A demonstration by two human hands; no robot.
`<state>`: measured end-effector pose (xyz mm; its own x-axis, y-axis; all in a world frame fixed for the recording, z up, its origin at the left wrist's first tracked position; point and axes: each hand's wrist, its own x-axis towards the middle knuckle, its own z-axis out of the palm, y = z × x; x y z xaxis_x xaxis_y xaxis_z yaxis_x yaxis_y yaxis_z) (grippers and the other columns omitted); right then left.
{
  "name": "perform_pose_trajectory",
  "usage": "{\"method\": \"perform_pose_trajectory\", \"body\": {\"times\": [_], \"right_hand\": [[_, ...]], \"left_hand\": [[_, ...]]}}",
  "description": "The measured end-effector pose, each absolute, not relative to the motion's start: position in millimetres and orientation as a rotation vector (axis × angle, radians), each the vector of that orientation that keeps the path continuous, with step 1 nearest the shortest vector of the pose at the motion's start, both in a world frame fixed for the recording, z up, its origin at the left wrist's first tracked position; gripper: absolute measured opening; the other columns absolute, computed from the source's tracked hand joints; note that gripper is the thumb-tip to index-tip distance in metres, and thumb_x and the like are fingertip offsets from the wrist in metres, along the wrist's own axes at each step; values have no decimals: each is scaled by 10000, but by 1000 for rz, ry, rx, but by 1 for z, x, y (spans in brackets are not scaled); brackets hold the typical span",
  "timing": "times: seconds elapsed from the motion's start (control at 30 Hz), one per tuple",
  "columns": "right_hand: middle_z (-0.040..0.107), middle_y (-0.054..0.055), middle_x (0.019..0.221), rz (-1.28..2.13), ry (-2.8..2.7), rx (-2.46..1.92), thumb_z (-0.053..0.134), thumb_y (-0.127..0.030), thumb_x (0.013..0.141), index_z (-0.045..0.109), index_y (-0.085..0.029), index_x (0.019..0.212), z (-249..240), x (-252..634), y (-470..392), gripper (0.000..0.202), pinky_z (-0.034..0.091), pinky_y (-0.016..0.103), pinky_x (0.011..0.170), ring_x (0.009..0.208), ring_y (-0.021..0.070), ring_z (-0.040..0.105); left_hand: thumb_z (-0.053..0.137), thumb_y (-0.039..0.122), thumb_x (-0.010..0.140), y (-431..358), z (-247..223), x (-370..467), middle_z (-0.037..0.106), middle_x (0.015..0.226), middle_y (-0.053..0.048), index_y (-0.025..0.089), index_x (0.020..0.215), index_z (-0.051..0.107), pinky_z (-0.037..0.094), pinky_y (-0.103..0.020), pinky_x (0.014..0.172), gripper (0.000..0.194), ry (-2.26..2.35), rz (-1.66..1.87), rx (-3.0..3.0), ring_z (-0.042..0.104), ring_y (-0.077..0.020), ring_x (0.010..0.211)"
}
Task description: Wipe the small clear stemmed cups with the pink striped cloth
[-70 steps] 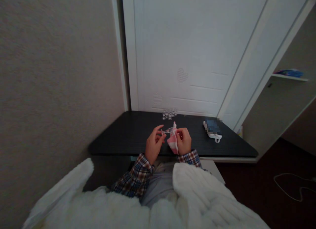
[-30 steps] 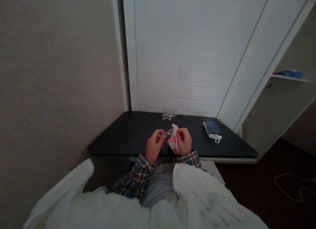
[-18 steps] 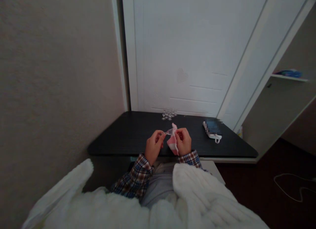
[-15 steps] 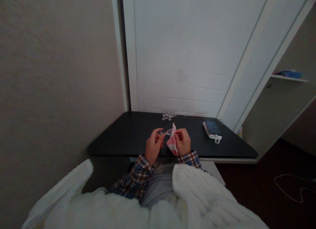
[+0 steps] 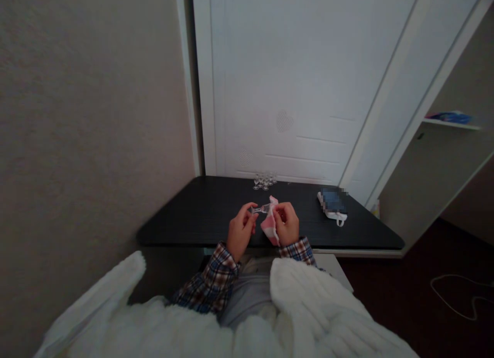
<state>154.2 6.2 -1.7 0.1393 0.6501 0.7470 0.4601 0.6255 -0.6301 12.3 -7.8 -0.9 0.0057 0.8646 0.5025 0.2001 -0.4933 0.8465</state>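
Above the dark table (image 5: 216,214), my left hand (image 5: 241,229) pinches the base end of a small clear stemmed glass (image 5: 264,209), which lies sideways between my hands. My right hand (image 5: 286,223) grips a pink and white cloth (image 5: 270,228), and the cloth covers the glass's other end. Part of the cloth hangs down between my hands. Several small clear glasses (image 5: 264,181) stand grouped at the table's back edge, beyond my hands.
A phone-like device with a blurred screen (image 5: 332,200) lies on a white item with a loop, at the table's right. White panels (image 5: 285,80) rise behind the table. A textured wall (image 5: 96,101) is on the left, and a pale cable (image 5: 451,296) lies on the floor at right.
My left fingers have shifted slightly on the glass's base end. The view has moved a little; both hands keep their holds.
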Motion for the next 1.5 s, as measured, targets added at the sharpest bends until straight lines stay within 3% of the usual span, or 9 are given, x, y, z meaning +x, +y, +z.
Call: {"method": "perform_pose_trajectory", "body": {"times": [0.43,0.77,1.2,1.5], "right_hand": [[527,2,776,230,-1469,-899,490,-298,828,543,-193,786,-4,155,10,125,407,248,609,672,125,499],[519,5,772,135,-1496,-990,478,-270,830,538,-186,775,0,154,5,116,392,249,595,641,119,477],[517,2,766,169,-1475,-938,490,-268,829,536,-190,779,-2,155,8,103,391,250,584,649,124,489],[517,5,776,152,-1511,-956,492,-247,825,541,-191,779,1,153,4,87,386,251,581,638,122,480]], "left_hand": [[435,413,828,-6,-4,11,451,523,48,185,913,550,342,-178,446,269,1158,1505,1740,448,-90,468],[443,322,829,-7,0,13,545,798,4,235,1193,439,404,-185,501,374,1059,1556,1734,494,-72,530],[434,389,835,-6,-4,12,499,589,38,181,897,531,391,-188,468,238,1109,1536,1734,500,-87,494],[457,352,821,-7,-1,13,549,782,4,219,1070,502,403,-169,459,287,1126,1557,1737,519,-73,535]]}}
